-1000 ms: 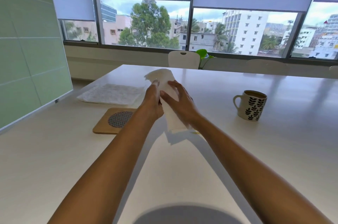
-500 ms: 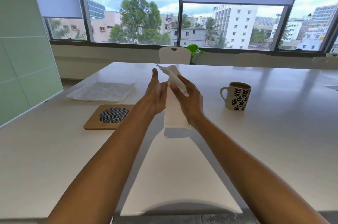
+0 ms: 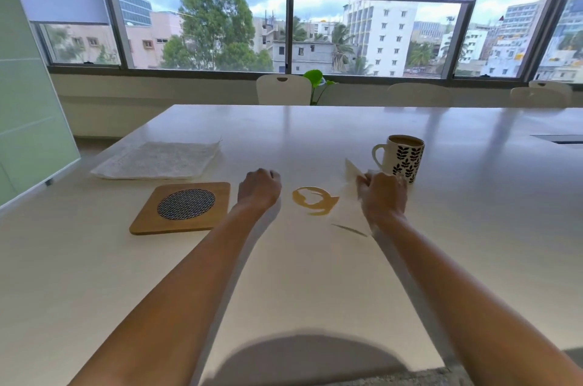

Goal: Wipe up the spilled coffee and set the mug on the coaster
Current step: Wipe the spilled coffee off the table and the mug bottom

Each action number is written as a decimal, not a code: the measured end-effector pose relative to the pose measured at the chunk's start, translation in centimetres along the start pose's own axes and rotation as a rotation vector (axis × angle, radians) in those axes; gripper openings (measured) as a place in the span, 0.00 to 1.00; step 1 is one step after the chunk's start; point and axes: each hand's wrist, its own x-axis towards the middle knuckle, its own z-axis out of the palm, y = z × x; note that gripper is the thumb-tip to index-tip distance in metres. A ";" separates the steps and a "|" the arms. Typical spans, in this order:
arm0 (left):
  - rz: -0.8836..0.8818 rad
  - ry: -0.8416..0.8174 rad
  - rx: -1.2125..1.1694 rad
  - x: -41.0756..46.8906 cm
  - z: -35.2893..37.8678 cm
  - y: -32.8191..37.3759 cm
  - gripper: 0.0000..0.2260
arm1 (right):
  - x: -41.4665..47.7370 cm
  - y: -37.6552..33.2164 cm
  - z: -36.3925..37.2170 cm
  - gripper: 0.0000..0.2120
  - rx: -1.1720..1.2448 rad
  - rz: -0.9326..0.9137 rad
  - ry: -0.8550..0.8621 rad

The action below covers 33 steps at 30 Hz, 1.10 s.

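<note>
Leaf-patterned mug [image 3: 405,158] stands upright right of a ring-shaped coffee spill [image 3: 317,208]; wooden coaster [image 3: 181,207] lies left.

Both bare forearms reach forward, one on either side of the spill [image 3: 314,204]. The left hand [image 3: 259,188], just left of the spill, is knuckles-up with its fingers curled under, holding nothing. The right hand [image 3: 381,193], just right of the spill, is blurred and grips a tissue [image 3: 351,169].

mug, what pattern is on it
White mug with black leaf sprigs; the head view shows it best.
</note>
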 end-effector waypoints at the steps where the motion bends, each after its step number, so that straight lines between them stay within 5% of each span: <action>1: 0.008 0.008 0.021 0.1 0.4 -0.6 0.19 | -0.3 0.2 0.4 0.15 -0.029 -0.019 -0.012; 13: 0.037 0.055 0.123 0.6 1.9 -3.2 0.18 | -1.2 -3.2 1.8 0.27 -0.031 -0.070 -0.477; 19: 0.066 0.060 0.100 0.5 1.9 -3.5 0.18 | -2.1 -2.6 1.8 0.20 0.013 -0.135 -0.429; 33: 0.047 0.004 0.088 1.1 2.2 -3.7 0.23 | 1.3 -2.8 3.9 0.24 -0.010 -0.069 -0.473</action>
